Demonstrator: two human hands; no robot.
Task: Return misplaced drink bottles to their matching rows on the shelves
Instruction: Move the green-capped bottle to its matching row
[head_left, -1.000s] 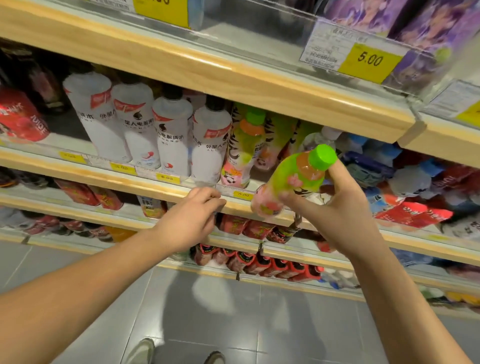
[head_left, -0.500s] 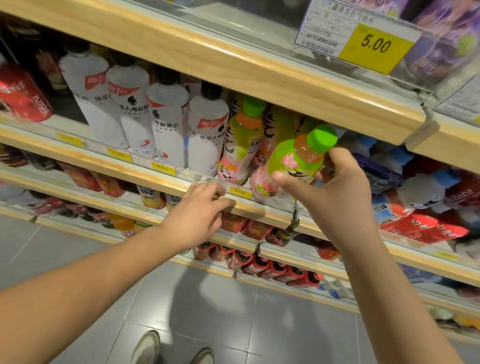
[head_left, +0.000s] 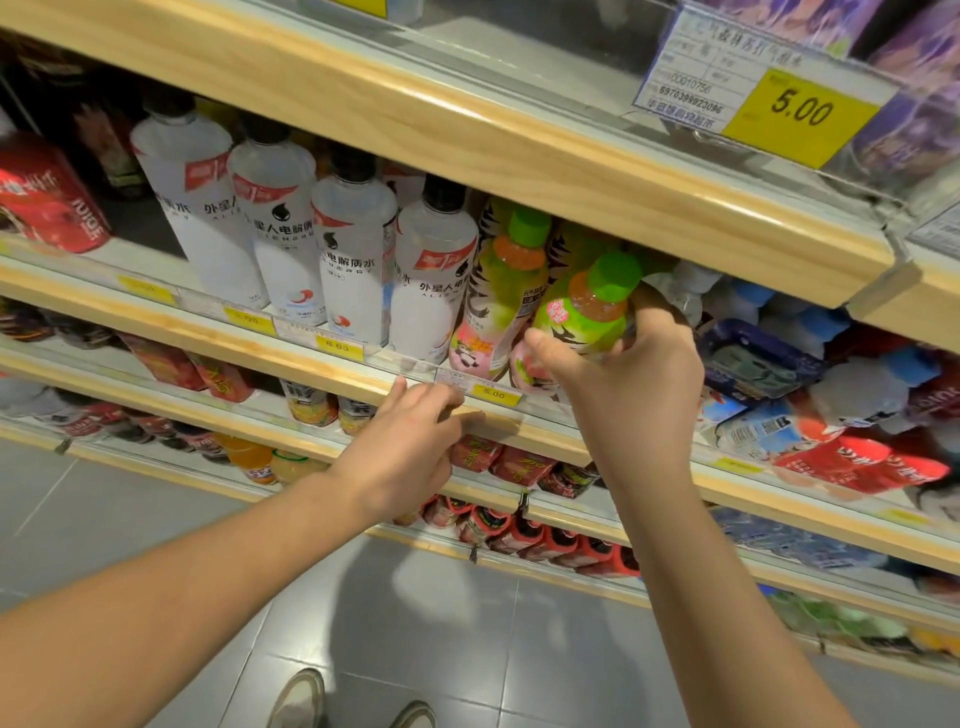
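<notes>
Held bottle right of matching bottle.

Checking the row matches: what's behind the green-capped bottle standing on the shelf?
Another green-labelled bottle shows behind the standing green-capped bottle, cap hidden by the upper shelf edge; further back is covered.

The shelf edge is pale matt wood, the bottle glossy plastic, the price tag paper behind clear plastic, the floor tiles smooth and faintly shiny.
</notes>
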